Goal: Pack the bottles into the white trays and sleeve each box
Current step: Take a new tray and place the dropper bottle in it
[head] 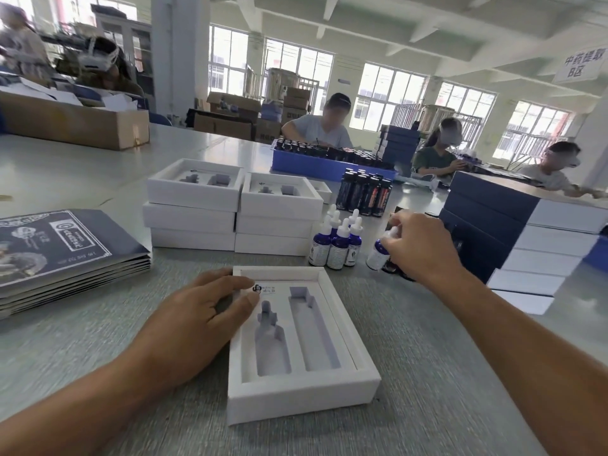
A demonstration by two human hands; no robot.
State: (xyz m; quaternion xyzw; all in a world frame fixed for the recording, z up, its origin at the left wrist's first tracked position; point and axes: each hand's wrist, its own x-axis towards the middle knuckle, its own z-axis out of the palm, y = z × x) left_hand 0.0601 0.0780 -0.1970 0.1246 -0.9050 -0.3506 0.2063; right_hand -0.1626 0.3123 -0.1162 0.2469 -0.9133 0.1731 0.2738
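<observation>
Dropper bottle [378, 255] at 2 o'clock is pinched near its cap by right hand [418, 245]; glass likely slippery, fragile. White tray [302, 394] is steadied by flat, spread left hand [197, 311].

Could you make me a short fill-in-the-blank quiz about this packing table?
1. The right hand holds a small ____ bottle.
2. The left hand rests on the open white ____.
3. The tray has ____ empty slots.
4. The flat printed sleeves lie stacked to the tray's ____.

Missing words: dropper; tray; two; left
</observation>
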